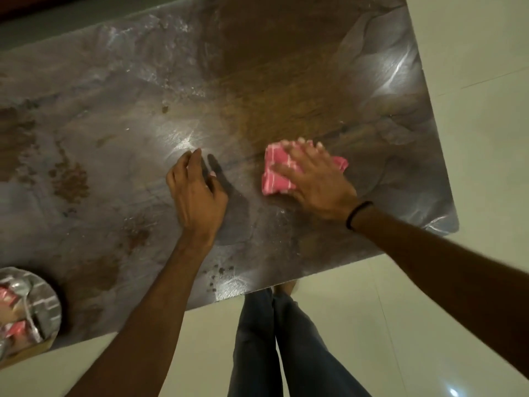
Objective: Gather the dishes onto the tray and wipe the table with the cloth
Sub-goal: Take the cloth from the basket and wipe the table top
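We see the right hand point(316, 181), grip wide, pressing flat on the pink cloth point(274, 174) right of centre on the counter point(114, 124). The left hand point(197, 193) rests beside it, grip loose and empty.

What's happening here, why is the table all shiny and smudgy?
A person is wiping the table with a pink striped cloth. Their right hand presses flat on the cloth near the table's right end, while the left hand rests on the bare top beside it, holding nothing. A round steel plate with a spoon on it sits at the table's left edge. Some dark crumbs lie near the front edge, not yet wiped.
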